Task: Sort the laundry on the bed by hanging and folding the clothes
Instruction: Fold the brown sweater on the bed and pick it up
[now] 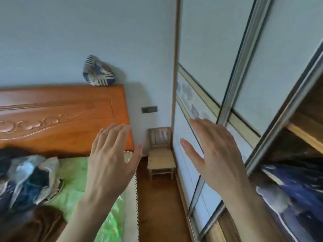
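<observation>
Both hands are raised mid-frame, fingers straight and spread, holding nothing: left hand (111, 159), right hand (215, 151). The laundry (29, 179) is heaped at lower left on the green bed (76, 186), its long axis running lower-left to upper-right.

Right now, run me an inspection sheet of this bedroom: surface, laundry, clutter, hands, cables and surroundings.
Surface: bed with green cover, orange wooden headboard behind.
Job's things: laundry pile at the bed's left side; blue garment in the open wardrobe section.
Clutter: patterned bundle on top of the headboard.
Hands: left hand and right hand both raised, fingers straight, holding nothing.
Cables: nothing seen.
Surroundings: small wooden chair in the corner, wall switch, sliding wardrobe doors on the right.
</observation>
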A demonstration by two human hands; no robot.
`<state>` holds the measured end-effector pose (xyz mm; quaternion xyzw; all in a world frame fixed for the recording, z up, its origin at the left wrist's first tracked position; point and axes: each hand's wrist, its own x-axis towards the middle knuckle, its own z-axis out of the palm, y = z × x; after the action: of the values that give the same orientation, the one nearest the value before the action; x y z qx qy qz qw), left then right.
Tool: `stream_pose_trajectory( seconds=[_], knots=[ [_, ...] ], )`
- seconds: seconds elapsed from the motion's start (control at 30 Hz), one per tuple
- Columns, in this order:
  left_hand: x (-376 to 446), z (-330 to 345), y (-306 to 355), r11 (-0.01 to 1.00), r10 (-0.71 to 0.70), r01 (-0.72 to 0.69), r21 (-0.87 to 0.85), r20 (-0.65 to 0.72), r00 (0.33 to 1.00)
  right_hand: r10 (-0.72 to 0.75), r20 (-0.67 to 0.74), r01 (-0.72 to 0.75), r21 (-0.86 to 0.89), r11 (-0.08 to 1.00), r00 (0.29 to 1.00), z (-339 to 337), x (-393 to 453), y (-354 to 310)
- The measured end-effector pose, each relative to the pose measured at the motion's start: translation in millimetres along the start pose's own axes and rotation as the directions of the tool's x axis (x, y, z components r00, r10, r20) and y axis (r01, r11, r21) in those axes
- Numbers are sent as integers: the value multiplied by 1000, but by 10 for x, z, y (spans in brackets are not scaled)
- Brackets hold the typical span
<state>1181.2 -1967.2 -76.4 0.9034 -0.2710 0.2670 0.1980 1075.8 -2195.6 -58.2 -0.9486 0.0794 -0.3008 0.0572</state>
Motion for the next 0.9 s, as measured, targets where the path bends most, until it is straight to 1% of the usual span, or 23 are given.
stream_pose_trajectory(
  seconds=[0.1,0.2,0.27,0.4,0.57,0.73,0.9],
  knots=[
    [-134,-14,-346,995,-80,79,61,5,997,-62,17,60,73,995,998,335,125,-212],
    [-193,-28,-730,980,-165,164,111,-4,986,-131,99,119,121,986,986,626,319,-410],
    [-254,-28,-990,965,-222,226,133,-43,974,-193,134,172,153,973,972,826,469,-566],
    [-391,-35,-1455,932,-316,331,151,-111,942,-297,90,270,232,934,951,1215,730,-967],
    [-590,-145,-1875,884,-392,422,200,-173,904,-415,103,369,301,879,904,1509,933,-1506],
    [-856,-387,-2219,812,-448,515,273,-272,851,-511,137,434,373,820,849,1726,1073,-2076],
    [-1251,-561,-2456,701,-554,646,302,-341,760,-635,119,517,477,711,763,1952,1106,-2702]
  ],
)
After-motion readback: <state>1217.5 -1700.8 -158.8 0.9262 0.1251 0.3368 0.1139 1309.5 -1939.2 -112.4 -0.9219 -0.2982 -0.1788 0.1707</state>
